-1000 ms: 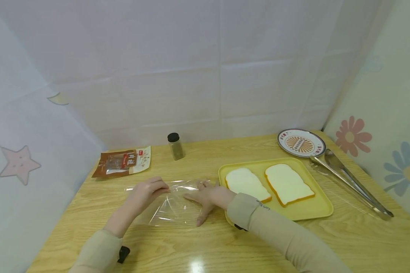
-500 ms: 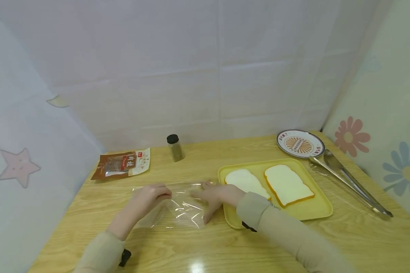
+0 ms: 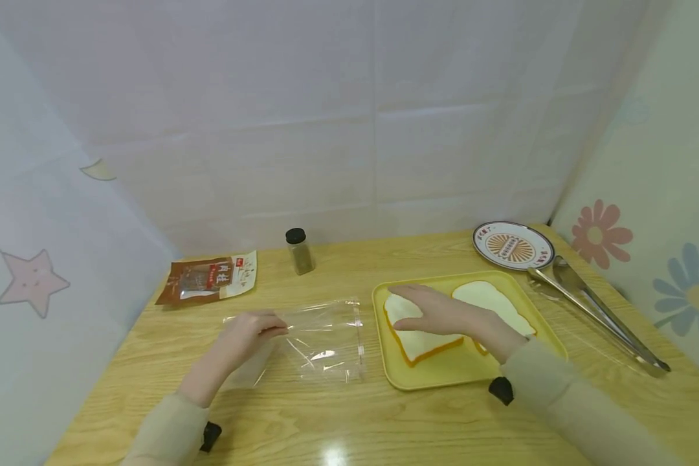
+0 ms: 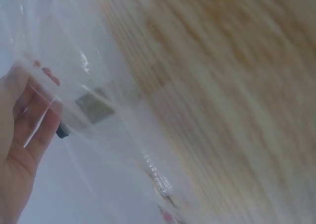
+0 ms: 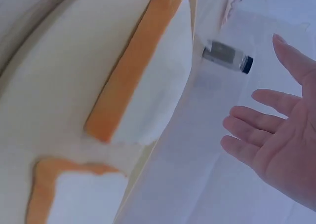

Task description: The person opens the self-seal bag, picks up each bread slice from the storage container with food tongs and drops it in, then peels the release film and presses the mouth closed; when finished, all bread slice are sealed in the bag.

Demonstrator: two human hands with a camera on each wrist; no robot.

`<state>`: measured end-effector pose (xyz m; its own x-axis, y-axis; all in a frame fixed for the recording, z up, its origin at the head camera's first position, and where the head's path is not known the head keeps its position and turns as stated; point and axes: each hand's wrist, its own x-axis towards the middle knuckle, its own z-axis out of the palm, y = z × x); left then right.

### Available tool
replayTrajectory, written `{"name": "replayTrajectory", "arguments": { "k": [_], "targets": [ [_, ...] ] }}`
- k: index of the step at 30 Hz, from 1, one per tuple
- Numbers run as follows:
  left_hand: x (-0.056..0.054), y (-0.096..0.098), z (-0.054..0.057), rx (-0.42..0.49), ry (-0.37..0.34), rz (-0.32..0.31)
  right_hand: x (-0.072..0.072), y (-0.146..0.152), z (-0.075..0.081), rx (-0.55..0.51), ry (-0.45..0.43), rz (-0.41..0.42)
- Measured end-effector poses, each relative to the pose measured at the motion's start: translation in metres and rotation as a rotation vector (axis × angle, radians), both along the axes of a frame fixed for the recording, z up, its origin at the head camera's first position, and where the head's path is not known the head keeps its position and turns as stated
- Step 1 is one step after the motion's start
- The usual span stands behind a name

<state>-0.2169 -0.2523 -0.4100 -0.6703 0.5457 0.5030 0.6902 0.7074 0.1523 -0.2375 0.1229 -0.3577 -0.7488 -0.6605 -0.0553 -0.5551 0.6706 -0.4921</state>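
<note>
Right hand (image 3: 439, 312) is hovering, spread wide, over bread (image 3: 426, 343) near the left edge of the tray (image 3: 388, 364); left hand (image 3: 250, 334) (farther off) is pinching the bag (image 3: 332, 340).

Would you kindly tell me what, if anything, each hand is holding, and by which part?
The left hand pinches the clear plastic bag around mid-length, away from its right edge in the head view; the right hand holds nothing.

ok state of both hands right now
Left hand: holding a clear, rectangular plastic bag.
Right hand: open, empty, over a white, orange-crusted bread slice.
</note>
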Motion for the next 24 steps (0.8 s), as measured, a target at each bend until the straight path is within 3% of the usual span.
{"name": "replayTrajectory", "arguments": {
  "k": [9,14,19,24],
  "targets": [
    [0.002,-0.007,0.002,0.017,-0.056,0.026,0.022,0.1,0.001,-0.101,0.115,-0.22],
    [0.0,-0.005,0.005,0.029,-0.095,0.042,0.028,0.163,0.004,-0.017,0.15,-0.376],
    [0.001,-0.009,0.005,0.042,-0.105,0.037,0.031,0.226,-0.016,0.055,0.175,-0.51],
    [0.003,-0.014,0.002,0.06,-0.094,0.018,0.04,0.263,-0.025,0.162,0.149,-0.595]
  ]
}}
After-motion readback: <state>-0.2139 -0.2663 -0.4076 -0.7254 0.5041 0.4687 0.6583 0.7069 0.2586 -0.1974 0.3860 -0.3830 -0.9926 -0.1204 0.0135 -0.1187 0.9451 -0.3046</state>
